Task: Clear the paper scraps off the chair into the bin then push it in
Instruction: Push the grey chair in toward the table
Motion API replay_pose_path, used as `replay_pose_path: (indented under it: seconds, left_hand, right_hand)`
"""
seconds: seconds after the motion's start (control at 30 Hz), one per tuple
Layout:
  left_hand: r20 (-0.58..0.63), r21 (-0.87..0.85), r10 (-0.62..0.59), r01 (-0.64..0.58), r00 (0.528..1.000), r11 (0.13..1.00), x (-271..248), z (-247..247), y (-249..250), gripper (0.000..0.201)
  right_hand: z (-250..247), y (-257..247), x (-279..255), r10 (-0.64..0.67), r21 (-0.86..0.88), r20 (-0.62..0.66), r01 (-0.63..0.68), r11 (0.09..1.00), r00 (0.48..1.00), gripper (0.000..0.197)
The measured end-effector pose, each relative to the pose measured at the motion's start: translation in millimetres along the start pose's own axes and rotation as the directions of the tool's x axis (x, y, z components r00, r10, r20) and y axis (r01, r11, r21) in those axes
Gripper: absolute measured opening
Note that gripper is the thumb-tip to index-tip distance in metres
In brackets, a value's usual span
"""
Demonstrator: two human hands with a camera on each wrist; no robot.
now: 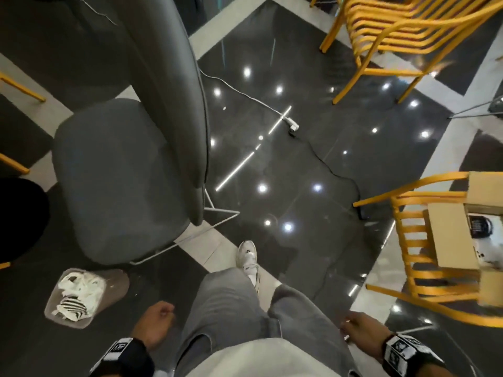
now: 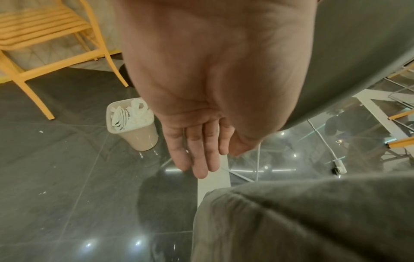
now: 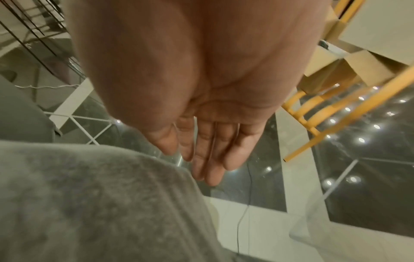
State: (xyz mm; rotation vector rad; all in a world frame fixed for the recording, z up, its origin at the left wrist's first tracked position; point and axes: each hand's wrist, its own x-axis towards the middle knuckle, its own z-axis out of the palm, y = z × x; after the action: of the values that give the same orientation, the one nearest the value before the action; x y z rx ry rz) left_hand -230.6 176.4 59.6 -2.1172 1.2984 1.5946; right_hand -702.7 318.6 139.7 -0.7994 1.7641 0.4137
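Observation:
The grey upholstered chair [image 1: 117, 170] stands on a white wire frame at upper left, its seat bare. A small translucent bin [image 1: 81, 295] [image 2: 134, 124] sits on the floor in front of it, holding white and striped paper scraps [image 1: 79, 292]. My left hand [image 1: 156, 323] [image 2: 197, 154] hangs beside my left thigh, fingers straight and holding nothing, to the right of the bin. My right hand [image 1: 359, 329] [image 3: 201, 156] hangs by my right thigh, fingers also straight and holding nothing. Neither hand touches the chair.
Yellow slatted chairs [image 1: 402, 34] stand at upper right. Another yellow chair [image 1: 435, 240] at right carries a cardboard box [image 1: 473, 221]. A white cable and plug [image 1: 291, 125] with a black cord cross the glossy dark floor. My legs and white shoe [image 1: 246, 257] are at centre.

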Motion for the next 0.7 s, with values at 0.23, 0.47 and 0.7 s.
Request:
replay_pose_path:
  seconds: [0.23,0.47,0.7]
  left_hand:
    - [-0.118,-0.374,-0.168,0.113,0.979,0.921,25.7,-21.9,87.6,0.017]
    - [-0.200,-0.551,-0.264,0.114,0.943,0.827,20.8,-38.3,141.9,0.015]
    - [-0.436,-0.520,-0.333,0.067,0.836,0.851,-28.0,-68.5,239.8,0.013]
  right_hand:
    - [-149.0,-78.5,36.8,-0.133,-0.205,-0.076,0.115,0.972,0.988,0.022]
    - [-266.2,-145.8,142.1,-0.298,-0.441,0.001,0.268,0.857,0.955,0.020]
    - [-371.3,-280.0,175.5,-0.475,-0.736,0.236,0.475,0.483,0.848,0.035]
